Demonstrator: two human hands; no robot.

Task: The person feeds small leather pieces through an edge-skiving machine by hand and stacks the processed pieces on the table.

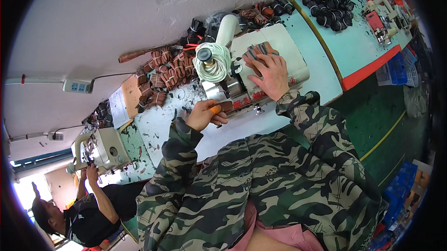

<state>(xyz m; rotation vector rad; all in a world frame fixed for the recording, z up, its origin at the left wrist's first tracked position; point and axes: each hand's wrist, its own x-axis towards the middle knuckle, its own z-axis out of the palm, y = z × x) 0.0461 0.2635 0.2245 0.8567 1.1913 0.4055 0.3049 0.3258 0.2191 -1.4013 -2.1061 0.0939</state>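
Plainly, at the far left a co-worker in dark clothing (91, 218) has both hands at a cream, rounded machine (108, 151), well apart from the wearer's own hands. Next along the surface (170, 132), among dark scraps, brown, cord-tied bundles (174, 71) lie heaped near the wall; they look finished as bundles. Right of them comes the left hand (202, 115), its fingers curled nearly closed, with a small brown flat piece (226, 106) pinched at the fingertips and something orange (215, 110) showing at one finger. That piece sits right at the tips, on the hand's right side, just beside the front edge of a cream, block-shaped machine (288, 48). Over this machine's left end stands a pale white coil of thread (219, 71). Farther right, the right hand (272, 73) lies palm down on the machine's top, fingers spread and nearly straight, over a row of grey and brown strips (257, 49); the strips lie under and beyond its fingertips, and whether it grips any cannot be told. They are not tied like the heap, so they seem left to handle, though their number is unclear. Rightmost, black tied bundles (333, 11) also look done.
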